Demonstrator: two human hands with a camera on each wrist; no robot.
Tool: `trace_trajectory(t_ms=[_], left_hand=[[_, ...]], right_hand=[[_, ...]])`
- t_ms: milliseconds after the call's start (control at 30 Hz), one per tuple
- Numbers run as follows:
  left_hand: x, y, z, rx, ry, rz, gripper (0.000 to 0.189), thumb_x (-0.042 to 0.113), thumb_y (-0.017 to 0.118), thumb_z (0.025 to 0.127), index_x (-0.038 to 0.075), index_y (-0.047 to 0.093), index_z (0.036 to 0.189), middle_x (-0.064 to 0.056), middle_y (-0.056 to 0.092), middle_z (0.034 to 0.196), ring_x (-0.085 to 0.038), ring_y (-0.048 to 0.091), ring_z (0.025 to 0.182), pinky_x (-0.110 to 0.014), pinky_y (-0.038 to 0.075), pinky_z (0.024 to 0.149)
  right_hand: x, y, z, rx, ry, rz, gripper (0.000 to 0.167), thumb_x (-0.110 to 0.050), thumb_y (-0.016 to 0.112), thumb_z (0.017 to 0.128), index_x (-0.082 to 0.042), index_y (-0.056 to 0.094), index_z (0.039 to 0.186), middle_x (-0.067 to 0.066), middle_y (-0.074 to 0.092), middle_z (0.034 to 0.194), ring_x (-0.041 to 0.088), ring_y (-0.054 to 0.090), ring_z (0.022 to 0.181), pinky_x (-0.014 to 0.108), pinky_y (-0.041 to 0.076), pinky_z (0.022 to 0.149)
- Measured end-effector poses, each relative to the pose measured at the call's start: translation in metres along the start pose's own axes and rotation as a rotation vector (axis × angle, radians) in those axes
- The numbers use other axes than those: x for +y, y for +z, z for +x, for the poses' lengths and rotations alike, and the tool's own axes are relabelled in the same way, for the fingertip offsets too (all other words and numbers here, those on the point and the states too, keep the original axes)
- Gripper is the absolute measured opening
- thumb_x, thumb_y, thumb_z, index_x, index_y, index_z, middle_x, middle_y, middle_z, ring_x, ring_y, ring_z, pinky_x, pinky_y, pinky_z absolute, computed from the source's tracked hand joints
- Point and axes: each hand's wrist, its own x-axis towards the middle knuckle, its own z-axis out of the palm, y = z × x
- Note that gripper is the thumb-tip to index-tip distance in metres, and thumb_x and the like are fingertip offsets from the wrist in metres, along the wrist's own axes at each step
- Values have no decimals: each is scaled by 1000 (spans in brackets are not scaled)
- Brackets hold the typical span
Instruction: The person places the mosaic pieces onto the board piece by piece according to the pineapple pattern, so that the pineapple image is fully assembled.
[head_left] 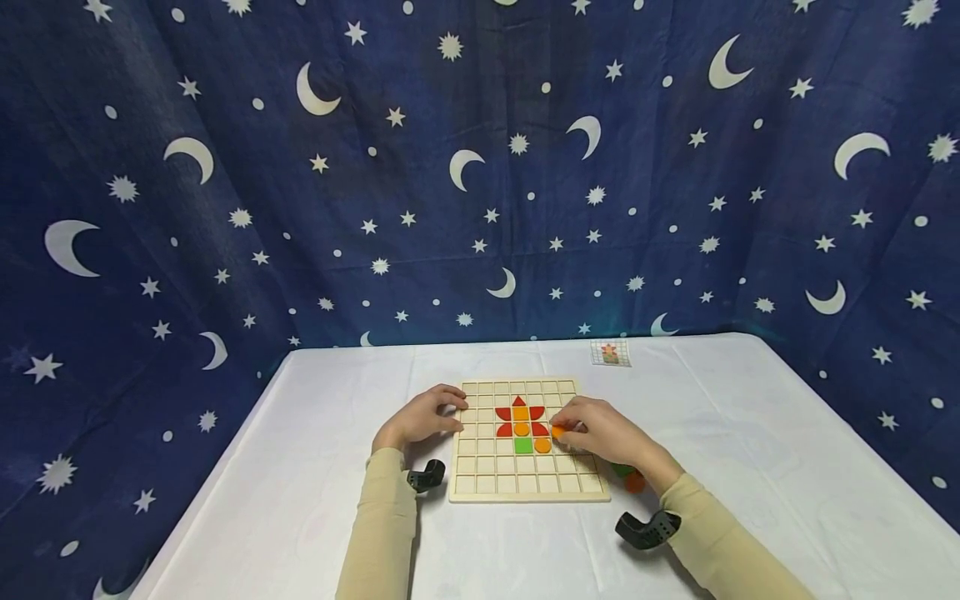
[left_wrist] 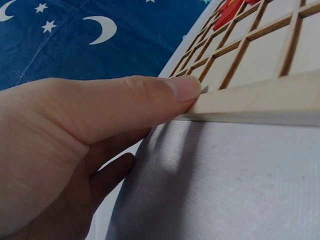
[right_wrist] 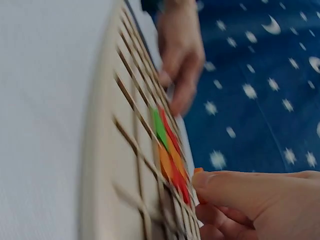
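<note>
A square wooden grid board (head_left: 474, 483) lies on the table. On it, red pieces (head_left: 518, 402), orange pieces (head_left: 542, 446) and a green square (head_left: 522, 446) form a small figure. My left hand (head_left: 426, 414) rests at the board's left edge; in the left wrist view its straight thumb (left_wrist: 150, 97) touches the rim. Over the right side of the board, my right hand (head_left: 603, 429) pinches an orange piece (head_left: 558, 432) between thumb and fingertips. The right wrist view shows only a sliver of that piece (right_wrist: 199, 170), mostly covered by the fingers.
Loose green (head_left: 622, 470) and reddish-orange (head_left: 635, 482) pieces lie beside the board, partly under the right wrist. A printed pattern card (head_left: 611, 353) lies at the back of the white-covered table (head_left: 352, 375). Behind hangs a dark blue curtain (head_left: 420, 225) with moons and stars.
</note>
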Motion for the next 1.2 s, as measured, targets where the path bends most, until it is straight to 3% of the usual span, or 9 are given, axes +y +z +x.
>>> trace_trajectory(t_ms=[200, 467, 833, 1067, 1200], left_hand=[[1, 0, -1, -4, -1, -14, 32, 11, 77, 83, 7, 70, 114, -5, 54, 134, -29, 45, 132, -47, 33, 112], [1, 0, 0, -6, -15, -4, 32, 12, 78, 82, 8, 71, 114, -5, 55, 134, -29, 45, 132, -47, 33, 112], [-1, 0, 1, -2, -14, -4, 32, 13, 78, 82, 9, 71, 113, -4, 55, 134, -28, 45, 131, -47, 33, 112], [-2, 0, 1, -10, -11, -1, 33, 14, 77, 83, 8, 70, 115, -4, 54, 134, -29, 45, 132, -47, 34, 112], [-2, 0, 1, -7, -26, -4, 32, 14, 77, 83, 10, 71, 114, -3, 55, 135, -27, 44, 133, -46, 33, 112]], right_hand=[[-24, 22, 22, -47, -132, -39, 21, -15, 72, 89, -9, 74, 108, -5, 65, 96, 8, 54, 81, 26, 49, 73], [-38, 37, 40, -60, -150, -51, 13, -13, 72, 88, -10, 73, 102, -5, 61, 89, 10, 54, 80, 26, 49, 71], [-45, 44, 44, -38, -142, -55, 18, -15, 74, 88, -9, 73, 105, -1, 65, 98, 13, 59, 88, 30, 52, 82], [-42, 47, 45, -34, -194, -57, 14, -10, 72, 88, -8, 73, 101, -2, 66, 93, 9, 57, 84, 28, 51, 79], [-42, 48, 45, -33, -178, -38, 14, -9, 72, 88, -7, 73, 102, -1, 65, 95, 11, 58, 87, 28, 51, 81]])
